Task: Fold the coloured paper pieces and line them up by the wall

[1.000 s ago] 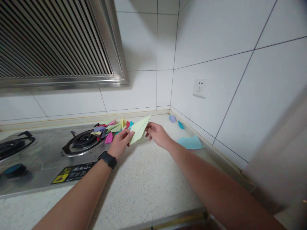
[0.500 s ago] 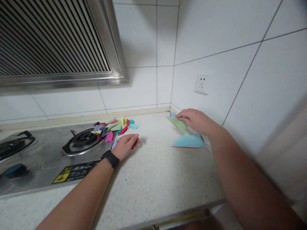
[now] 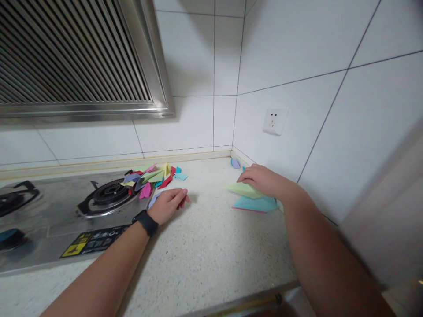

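My right hand pinches a light green paper plane from above, near the right wall. Just under and in front of it lies a light blue paper plane, stacked over a pinkish sheet edge. My left hand, wearing a black watch, rests on the counter with curled fingers and nothing visible in them. A lavender folded paper pokes out behind that hand. Beyond it, a pile of folded colored papers spreads from the burner onto the counter.
A gas stove with a control knob takes up the left side, under a metal range hood. In the back corner lies a small lavender paper piece. A power socket is on the right wall.
My right hand has brought the green paper plane down and nearer, from behind the blue one to just above it. The left hand stays at rest; the view has shifted slightly.
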A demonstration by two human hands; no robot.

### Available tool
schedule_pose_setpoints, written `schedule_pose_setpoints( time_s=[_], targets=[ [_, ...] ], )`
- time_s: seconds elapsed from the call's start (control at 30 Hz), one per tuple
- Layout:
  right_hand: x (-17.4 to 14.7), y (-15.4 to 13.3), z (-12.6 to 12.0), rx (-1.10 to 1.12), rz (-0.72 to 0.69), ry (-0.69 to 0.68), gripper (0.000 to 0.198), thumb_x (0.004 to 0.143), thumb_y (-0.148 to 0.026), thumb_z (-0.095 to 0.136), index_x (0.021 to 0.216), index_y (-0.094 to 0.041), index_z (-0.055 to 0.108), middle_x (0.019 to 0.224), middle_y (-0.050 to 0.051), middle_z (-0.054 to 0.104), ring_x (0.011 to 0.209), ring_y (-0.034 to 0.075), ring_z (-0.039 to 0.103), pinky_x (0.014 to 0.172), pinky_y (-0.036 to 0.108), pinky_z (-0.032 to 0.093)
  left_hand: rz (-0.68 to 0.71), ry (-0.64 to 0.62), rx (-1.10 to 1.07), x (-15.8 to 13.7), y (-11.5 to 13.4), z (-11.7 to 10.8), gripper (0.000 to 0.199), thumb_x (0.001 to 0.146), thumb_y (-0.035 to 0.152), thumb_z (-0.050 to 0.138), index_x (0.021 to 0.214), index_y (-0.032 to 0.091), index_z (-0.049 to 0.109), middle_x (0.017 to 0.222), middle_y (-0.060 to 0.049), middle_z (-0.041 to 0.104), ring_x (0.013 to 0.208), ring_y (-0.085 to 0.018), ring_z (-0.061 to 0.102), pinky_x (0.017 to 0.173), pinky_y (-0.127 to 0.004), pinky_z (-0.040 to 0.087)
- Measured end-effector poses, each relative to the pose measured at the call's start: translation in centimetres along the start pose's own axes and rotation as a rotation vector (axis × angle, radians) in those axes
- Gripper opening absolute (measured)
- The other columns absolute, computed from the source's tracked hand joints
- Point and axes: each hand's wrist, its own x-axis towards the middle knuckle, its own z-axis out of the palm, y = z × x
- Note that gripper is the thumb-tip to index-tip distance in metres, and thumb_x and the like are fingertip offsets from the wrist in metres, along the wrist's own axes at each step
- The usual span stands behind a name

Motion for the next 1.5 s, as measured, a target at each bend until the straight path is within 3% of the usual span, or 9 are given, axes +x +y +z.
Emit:
schedule_pose_setpoints(
  time_s=[0.23, 0.43, 0.57, 0.7, 1.0, 1.2, 1.5],
  targets=[
    [-0.3, -1.5, -1.5, -0.06, 0.001, 0.048, 0.027, 0.093, -0.023, 0.049, 0.093, -0.027, 0.075, 0.094, 0.004, 0.073, 0.09, 0.022, 0.058, 0.085, 0.037, 0.039, 0.007, -0.024, 0.071, -0.2, 0.4, 0.1, 0.049, 0.093, 0.053, 0.039, 0.074, 0.017, 0.066, 0.057, 0.001, 0.054, 0.055, -0.014, 0.049, 0.054, -0.024, 0.037],
    [-0.6, -0.8, -0.9, -0.184, 0.099, -0.174, 0.027, 0.092, -0.022, 0.048, 0.096, -0.028, 0.075, 0.097, 0.003, 0.073, 0.092, 0.023, 0.059, 0.082, 0.034, 0.041, 0.004, -0.038, 0.146, -0.1, 0.7, 0.1, 0.05, 0.093, 0.052, 0.038, 0.075, 0.016, 0.067, 0.058, 0.0, 0.055, 0.056, -0.014, 0.05, 0.056, -0.025, 0.036],
    [-0.7, -0.7, -0.4, -0.141, 0.123, -0.246, 0.026, 0.09, -0.021, 0.05, 0.096, -0.027, 0.074, 0.1, 0.003, 0.072, 0.098, 0.023, 0.06, 0.086, 0.033, 0.041, 0.01, -0.048, 0.183, -0.1, 0.7, 0.1, 0.05, 0.093, 0.052, 0.037, 0.075, 0.016, 0.068, 0.058, 0.001, 0.056, 0.056, -0.013, 0.049, 0.055, -0.024, 0.035],
    [-0.7, -1.0, -0.2, -0.093, 0.257, -0.367, 0.026, 0.082, -0.017, 0.055, 0.097, -0.026, 0.074, 0.103, 0.003, 0.072, 0.096, 0.023, 0.064, 0.084, 0.031, 0.043, 0.009, -0.047, 0.2, -0.2, 0.4, 0.0, 0.051, 0.094, 0.052, 0.036, 0.076, 0.016, 0.067, 0.058, 0.001, 0.056, 0.055, -0.013, 0.049, 0.055, -0.024, 0.035],
    [-0.5, -1.6, -1.1, -0.132, 0.29, -0.377, 0.023, 0.08, -0.018, 0.055, 0.088, -0.027, 0.075, 0.097, 0.0, 0.074, 0.093, 0.023, 0.064, 0.087, 0.035, 0.039, 0.025, -0.064, 0.241, -0.1, 0.5, -0.1, 0.052, 0.094, 0.053, 0.035, 0.077, 0.017, 0.068, 0.059, 0.0, 0.057, 0.056, -0.013, 0.05, 0.056, -0.025, 0.035],
    [-0.3, -2.0, -1.0, -0.123, 0.23, -0.328, 0.023, 0.079, -0.018, 0.055, 0.087, -0.026, 0.075, 0.095, 0.001, 0.074, 0.093, 0.021, 0.064, 0.085, 0.033, 0.041, 0.031, -0.085, 0.269, 0.0, 0.3, -0.1, 0.051, 0.094, 0.053, 0.035, 0.077, 0.017, 0.068, 0.06, 0.0, 0.059, 0.057, -0.014, 0.051, 0.057, -0.025, 0.035],
    [-1.0, -0.1, 0.0, -0.148, 0.361, -0.414, 0.029, 0.075, -0.016, 0.056, 0.095, -0.026, 0.075, 0.1, 0.004, 0.073, 0.092, 0.022, 0.066, 0.078, 0.029, 0.045, 0.037, -0.101, 0.293, -0.1, 0.4, -0.2, 0.051, 0.094, 0.053, 0.036, 0.077, 0.018, 0.068, 0.06, 0.0, 0.06, 0.057, -0.013, 0.051, 0.056, -0.024, 0.035]
  ],
)
